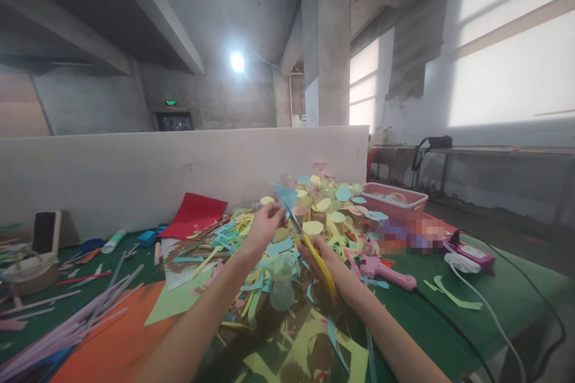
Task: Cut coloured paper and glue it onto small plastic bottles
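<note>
Head view: the left hand (266,222) is pinching a blue paper piece (286,195), fingers drawn together, while the right hand (335,264) is gripping yellow-handled scissors (311,245) against it.

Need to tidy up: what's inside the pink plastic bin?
A whitish, curved item shows inside the pink plastic bin; its front wall covers whatever lies lower.

Looks matt & papery on the blue pc (284,194) and cut scraps (313,227), vs. shiny metal on the scissor blades (295,224) and smooth yellow plastic on the scissor handles (317,256). Reads as smooth pink plastic on the glue gun (389,274) and tub (399,209), see-thru plastic on the rounded item (282,293). Goes to matt, bare concrete on the pillar (333,42), smooth & matt on the white partition (135,164).
</note>
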`<state>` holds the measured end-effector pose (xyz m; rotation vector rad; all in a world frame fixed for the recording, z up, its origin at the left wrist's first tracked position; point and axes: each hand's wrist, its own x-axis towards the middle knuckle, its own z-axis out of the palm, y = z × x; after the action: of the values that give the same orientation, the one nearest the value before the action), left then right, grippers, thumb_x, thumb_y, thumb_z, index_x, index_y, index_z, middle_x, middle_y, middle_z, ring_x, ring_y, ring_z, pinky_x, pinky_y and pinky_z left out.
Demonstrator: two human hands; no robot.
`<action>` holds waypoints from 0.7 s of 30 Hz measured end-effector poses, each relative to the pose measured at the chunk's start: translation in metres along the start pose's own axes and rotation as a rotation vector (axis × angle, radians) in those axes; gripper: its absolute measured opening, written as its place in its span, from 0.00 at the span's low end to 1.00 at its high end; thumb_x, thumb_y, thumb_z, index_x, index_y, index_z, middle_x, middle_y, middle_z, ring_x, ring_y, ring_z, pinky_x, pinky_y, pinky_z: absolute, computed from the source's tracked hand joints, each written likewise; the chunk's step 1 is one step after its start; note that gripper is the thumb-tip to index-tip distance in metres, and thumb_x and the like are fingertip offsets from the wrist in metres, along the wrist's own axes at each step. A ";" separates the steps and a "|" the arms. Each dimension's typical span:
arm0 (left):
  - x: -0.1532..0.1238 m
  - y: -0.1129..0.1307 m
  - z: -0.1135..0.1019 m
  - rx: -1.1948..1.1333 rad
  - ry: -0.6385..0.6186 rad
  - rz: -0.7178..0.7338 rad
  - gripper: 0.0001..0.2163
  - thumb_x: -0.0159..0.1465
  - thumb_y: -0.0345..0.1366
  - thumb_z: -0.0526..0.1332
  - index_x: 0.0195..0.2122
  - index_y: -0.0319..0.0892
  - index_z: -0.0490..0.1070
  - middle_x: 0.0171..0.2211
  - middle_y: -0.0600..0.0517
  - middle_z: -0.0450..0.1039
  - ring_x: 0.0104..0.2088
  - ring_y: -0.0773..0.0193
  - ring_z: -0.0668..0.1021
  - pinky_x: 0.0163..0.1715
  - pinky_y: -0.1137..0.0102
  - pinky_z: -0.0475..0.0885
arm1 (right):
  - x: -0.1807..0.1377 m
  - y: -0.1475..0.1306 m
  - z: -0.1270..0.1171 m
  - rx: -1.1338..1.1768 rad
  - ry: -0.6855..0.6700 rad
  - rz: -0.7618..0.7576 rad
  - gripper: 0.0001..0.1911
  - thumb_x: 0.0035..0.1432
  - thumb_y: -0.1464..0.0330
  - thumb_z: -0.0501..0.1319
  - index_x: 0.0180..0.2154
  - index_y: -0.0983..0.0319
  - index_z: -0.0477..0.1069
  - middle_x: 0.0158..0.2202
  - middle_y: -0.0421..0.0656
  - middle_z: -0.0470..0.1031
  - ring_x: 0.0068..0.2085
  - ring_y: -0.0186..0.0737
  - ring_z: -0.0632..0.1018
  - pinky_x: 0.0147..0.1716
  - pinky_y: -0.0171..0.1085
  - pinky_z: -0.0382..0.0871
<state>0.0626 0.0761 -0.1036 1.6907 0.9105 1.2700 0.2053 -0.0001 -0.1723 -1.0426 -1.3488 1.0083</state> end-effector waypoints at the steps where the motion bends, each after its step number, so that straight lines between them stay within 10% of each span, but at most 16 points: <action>1: 0.000 0.001 -0.001 0.003 -0.006 0.001 0.13 0.66 0.40 0.60 0.48 0.39 0.70 0.44 0.48 0.74 0.38 0.62 0.78 0.38 0.62 0.76 | -0.001 -0.002 0.000 -0.011 0.001 -0.007 0.28 0.46 0.43 0.63 0.31 0.57 0.57 0.18 0.28 0.55 0.17 0.28 0.57 0.16 0.31 0.49; 21: -0.009 0.016 -0.007 0.048 -0.164 0.004 0.09 0.66 0.40 0.60 0.39 0.38 0.72 0.34 0.53 0.74 0.30 0.67 0.77 0.32 0.67 0.75 | -0.007 -0.011 0.006 -0.073 0.059 -0.085 0.29 0.46 0.41 0.61 0.30 0.57 0.55 0.19 0.30 0.55 0.19 0.30 0.57 0.18 0.32 0.52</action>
<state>0.0551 0.0631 -0.0911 1.8061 0.8460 1.1016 0.1995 -0.0100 -0.1632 -1.0524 -1.3783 0.8646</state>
